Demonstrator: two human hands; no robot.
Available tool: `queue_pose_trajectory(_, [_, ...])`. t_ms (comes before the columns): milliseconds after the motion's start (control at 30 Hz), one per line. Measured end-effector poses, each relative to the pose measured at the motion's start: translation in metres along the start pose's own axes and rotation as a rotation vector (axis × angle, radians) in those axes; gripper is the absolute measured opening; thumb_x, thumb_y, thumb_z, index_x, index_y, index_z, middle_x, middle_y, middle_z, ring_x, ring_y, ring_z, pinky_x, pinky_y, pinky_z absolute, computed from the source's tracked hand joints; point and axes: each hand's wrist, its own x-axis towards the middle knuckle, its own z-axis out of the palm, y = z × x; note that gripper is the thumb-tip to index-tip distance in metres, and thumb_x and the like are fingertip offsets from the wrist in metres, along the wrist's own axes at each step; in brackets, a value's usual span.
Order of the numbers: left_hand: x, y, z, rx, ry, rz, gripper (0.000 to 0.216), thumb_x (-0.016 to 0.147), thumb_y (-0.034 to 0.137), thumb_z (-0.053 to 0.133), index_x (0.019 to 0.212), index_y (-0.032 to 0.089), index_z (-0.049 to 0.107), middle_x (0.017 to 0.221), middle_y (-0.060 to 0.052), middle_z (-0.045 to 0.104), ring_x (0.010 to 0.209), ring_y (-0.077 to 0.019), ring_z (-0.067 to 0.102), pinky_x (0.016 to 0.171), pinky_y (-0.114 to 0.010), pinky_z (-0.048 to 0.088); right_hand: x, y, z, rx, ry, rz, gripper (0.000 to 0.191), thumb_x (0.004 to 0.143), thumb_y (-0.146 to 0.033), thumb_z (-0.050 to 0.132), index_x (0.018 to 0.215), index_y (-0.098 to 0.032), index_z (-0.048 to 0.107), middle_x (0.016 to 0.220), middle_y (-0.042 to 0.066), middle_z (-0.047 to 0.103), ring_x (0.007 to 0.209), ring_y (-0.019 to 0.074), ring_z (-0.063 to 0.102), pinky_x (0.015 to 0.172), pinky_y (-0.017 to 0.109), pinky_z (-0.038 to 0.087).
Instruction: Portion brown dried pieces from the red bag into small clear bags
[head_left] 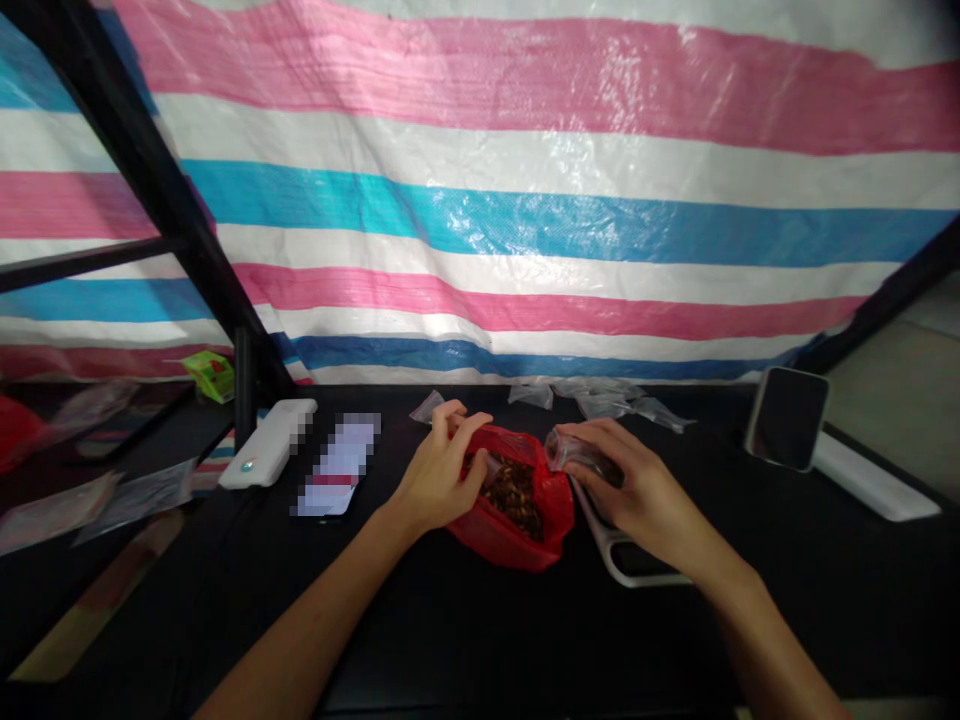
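Observation:
A red plastic bag (551, 530) stands with its mouth spread, and small brown and yellowish bits (517, 495) lie inside it. My left hand (442, 475) grips the bag's left rim, its thumb over the opening and its fingers curled at the far side. In my right hand (634, 485) a clear plastic cup (556, 450) lies tilted on its side, its mouth facing the bag's right rim. Something dark shows through the cup between my fingers. Beneath that hand is a white-edged kitchen scale (637, 578), partly hidden by the hand and wrist.
Several small clear plastic bags (604, 397) lie along the back edge. Left of the bag are a phone (341, 465) and a white power bank (270, 445). A dark-screened device (787, 418) stands at right beside a white bar (874, 478). Black frame bars (139, 170) flank the striped sheet.

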Motion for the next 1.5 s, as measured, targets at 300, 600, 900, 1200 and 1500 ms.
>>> queue_pose_trajectory(300, [0.0, -0.002, 0.0, -0.036, -0.006, -0.025, 0.043, 0.098, 0.023, 0.052, 0.141, 0.023, 0.046, 0.135, -0.013, 0.037, 0.11, -0.0215, 0.062, 0.1, -0.044, 0.058, 0.015, -0.016, 0.032, -0.107, -0.187, -0.121, 0.071, 0.098, -0.019, 0.058, 0.161, -0.038, 0.032, 0.137, 0.007, 0.065, 0.124, 0.0287, 0.061, 0.11, 0.055, 0.049])
queue_pose_trajectory(600, [-0.001, -0.001, 0.002, -0.04, -0.019, -0.015, 0.043, 0.096, 0.019, 0.052, 0.139, 0.024, 0.047, 0.137, -0.012, 0.036, 0.11, -0.0202, 0.062, 0.101, -0.043, 0.058, 0.016, -0.012, 0.038, -0.174, -0.186, -0.133, 0.072, 0.095, -0.018, 0.06, 0.16, -0.036, 0.034, 0.146, 0.007, 0.061, 0.13, 0.0303, 0.06, 0.117, 0.063, 0.04])
queue_pose_trajectory(900, [-0.001, -0.002, 0.002, -0.063, -0.019, -0.014, 0.04, 0.098, 0.022, 0.051, 0.138, 0.024, 0.05, 0.133, -0.011, 0.04, 0.107, -0.0205, 0.062, 0.1, -0.043, 0.058, 0.01, -0.009, 0.032, -0.049, -0.152, -0.048, 0.056, 0.098, -0.031, 0.063, 0.152, -0.035, 0.048, 0.136, 0.007, 0.069, 0.117, 0.0284, 0.068, 0.109, 0.055, 0.05])
queue_pose_trajectory(1200, [-0.001, -0.002, 0.0, -0.056, -0.02, -0.017, 0.036, 0.101, 0.024, 0.048, 0.137, 0.024, 0.05, 0.131, -0.01, 0.04, 0.106, -0.0192, 0.062, 0.099, -0.042, 0.058, -0.005, 0.004, 0.008, 0.023, -0.033, 0.045, 0.048, 0.099, -0.04, 0.063, 0.146, -0.033, 0.056, 0.138, 0.007, 0.068, 0.122, 0.0286, 0.066, 0.107, 0.047, 0.054])
queue_pose_trajectory(1500, [-0.001, 0.001, 0.001, -0.087, -0.057, -0.018, 0.034, 0.102, 0.023, 0.046, 0.135, 0.024, 0.049, 0.13, -0.01, 0.04, 0.103, -0.0188, 0.063, 0.101, -0.045, 0.056, -0.024, 0.068, -0.029, -0.123, -0.032, 0.106, 0.055, 0.093, -0.049, 0.068, 0.144, -0.031, 0.059, 0.134, 0.009, 0.07, 0.118, 0.0302, 0.069, 0.104, 0.048, 0.056])
